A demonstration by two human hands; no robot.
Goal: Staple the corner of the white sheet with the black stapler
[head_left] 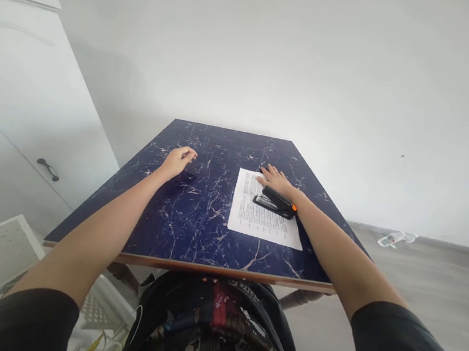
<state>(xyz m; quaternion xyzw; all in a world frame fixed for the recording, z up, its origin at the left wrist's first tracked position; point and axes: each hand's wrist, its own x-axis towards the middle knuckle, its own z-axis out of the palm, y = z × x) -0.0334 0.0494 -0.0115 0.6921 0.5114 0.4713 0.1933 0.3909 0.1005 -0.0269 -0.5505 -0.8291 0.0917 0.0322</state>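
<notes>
The left forearm (108, 224) crosses the near edge of the table (187, 251) by its left corner; the left hand (178, 162) is loosely curled, nearer the left edge than the right. The right forearm (335, 242) crosses by the near right corner, the right hand (277, 180) lying palm down, fingers spread, nearer the right edge.

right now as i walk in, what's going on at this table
A person is at a dark blue table with both arms stretched over it. The right hand is spread flat at the far edge of a printed sheet. A black stapler lies on the sheet, close to the right wrist; neither of the hands grips it. The left hand is loosely curled, with nothing visible in it.
</notes>
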